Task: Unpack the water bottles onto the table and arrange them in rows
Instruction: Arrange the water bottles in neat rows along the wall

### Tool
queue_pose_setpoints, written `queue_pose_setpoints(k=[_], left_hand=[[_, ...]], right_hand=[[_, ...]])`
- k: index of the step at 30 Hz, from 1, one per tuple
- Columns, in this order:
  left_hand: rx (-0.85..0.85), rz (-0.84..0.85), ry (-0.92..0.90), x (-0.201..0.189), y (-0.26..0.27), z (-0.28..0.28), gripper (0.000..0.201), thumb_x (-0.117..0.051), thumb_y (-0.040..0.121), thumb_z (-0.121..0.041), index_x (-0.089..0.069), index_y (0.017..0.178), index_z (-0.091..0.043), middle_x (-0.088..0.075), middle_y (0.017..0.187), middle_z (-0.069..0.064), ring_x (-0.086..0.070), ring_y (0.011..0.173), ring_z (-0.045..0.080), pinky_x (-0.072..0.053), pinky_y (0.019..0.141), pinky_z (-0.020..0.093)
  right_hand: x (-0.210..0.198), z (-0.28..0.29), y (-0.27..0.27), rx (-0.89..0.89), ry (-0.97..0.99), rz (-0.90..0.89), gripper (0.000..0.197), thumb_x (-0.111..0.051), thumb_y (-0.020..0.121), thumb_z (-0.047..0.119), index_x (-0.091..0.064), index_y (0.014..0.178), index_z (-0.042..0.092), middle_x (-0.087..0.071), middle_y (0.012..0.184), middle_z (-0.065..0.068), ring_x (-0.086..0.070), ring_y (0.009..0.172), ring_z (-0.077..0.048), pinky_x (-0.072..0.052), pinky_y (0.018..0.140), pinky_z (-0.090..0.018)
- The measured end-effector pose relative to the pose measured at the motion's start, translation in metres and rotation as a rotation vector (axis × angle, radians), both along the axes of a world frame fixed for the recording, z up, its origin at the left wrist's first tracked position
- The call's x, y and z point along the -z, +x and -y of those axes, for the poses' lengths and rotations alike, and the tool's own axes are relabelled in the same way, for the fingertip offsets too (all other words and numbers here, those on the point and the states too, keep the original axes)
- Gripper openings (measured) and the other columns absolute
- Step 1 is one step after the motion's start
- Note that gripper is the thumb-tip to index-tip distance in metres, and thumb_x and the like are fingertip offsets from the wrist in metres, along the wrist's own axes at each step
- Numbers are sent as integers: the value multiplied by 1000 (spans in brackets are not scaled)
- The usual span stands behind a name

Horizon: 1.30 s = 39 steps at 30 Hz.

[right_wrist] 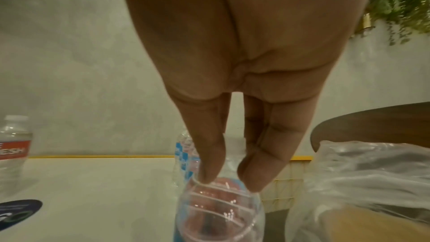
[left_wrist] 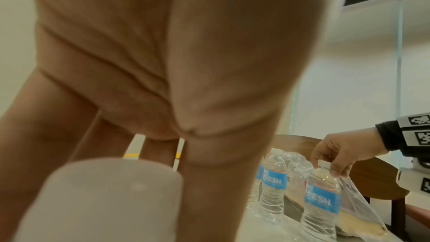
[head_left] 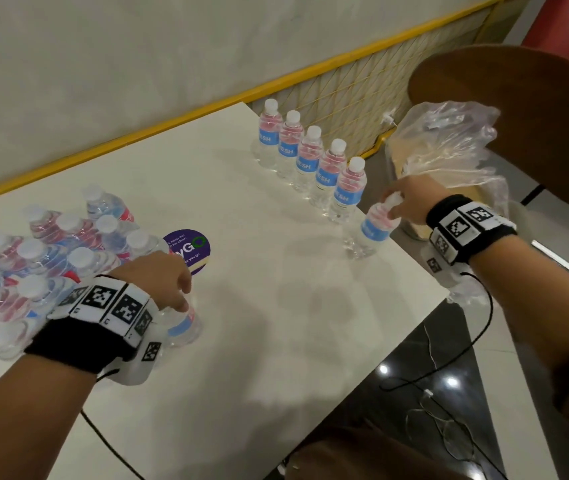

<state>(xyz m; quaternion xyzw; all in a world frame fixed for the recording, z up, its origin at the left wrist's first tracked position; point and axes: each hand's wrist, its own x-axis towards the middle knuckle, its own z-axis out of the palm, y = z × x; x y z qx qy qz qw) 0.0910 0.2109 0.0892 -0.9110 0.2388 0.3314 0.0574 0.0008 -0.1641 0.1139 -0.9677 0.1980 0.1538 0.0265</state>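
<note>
Several water bottles with blue labels stand in a row (head_left: 311, 161) along the far right edge of the white table (head_left: 276, 323). At the near end of that row my right hand (head_left: 397, 206) pinches the top of one more bottle (head_left: 371, 233), which stands on the table; the fingertips (right_wrist: 209, 168) sit on its shoulder (right_wrist: 218, 209). A torn shrink-wrapped pack of bottles (head_left: 33, 265) lies at the left. Beside it my left hand (head_left: 182, 299) grips another bottle (head_left: 184, 327) by its neck, its white cap (left_wrist: 104, 200) under the palm.
A crumpled clear plastic bag (head_left: 449, 150) hangs past the table's right edge by a brown round chair back (head_left: 518, 116). A purple round sticker (head_left: 191, 249) is on the table. Black cables (head_left: 449, 368) trail over the dark floor. A yellow rail runs behind.
</note>
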Motion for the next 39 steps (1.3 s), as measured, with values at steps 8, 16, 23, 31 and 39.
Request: queue_pose_setpoints(k=[8,16,23,31,39], left_hand=[[-5,32,-154,4,-2,43,38,-69,81,-33,-64,116,-21,-62,118,-5,-58,107,15,-47,90,28],[-130,79,-416,22,-15,72,36,-58,90,-30,-56,124,-20,-58,124,4,-55,109,22,-46,91,33],[-153,47,-428,34,-16,70,49,-66,85,-32,-45,127,-22,-52,115,5,-46,95,18,-41,80,29],[-166,57,-452,34,-18,70,45,-66,85,-32,-45,124,-22,-46,103,-1,-47,92,18,-41,78,28],[-231,-42,-574,38,-12,72,72,-77,74,-25,-39,134,-28,-52,127,3,-48,112,21,-41,91,28]], right_hand=[[-3,11,13,-49,-112,-54,35,-49,93,11,-59,126,16,-61,120,-16,-57,109,-33,-47,95,-38],[4,11,28,-16,-63,1,29,-51,93,10,-61,121,10,-62,115,-18,-57,107,-33,-39,80,-31],[11,20,35,47,-16,54,30,-64,86,21,-66,113,8,-65,108,-15,-54,90,-27,-40,73,-28],[15,21,41,56,-15,75,31,-66,84,22,-67,112,8,-66,108,-15,-58,101,-30,-41,75,-29],[7,-23,33,87,10,335,48,-63,84,19,-48,128,9,-46,127,-15,-46,116,-32,-42,99,-39]])
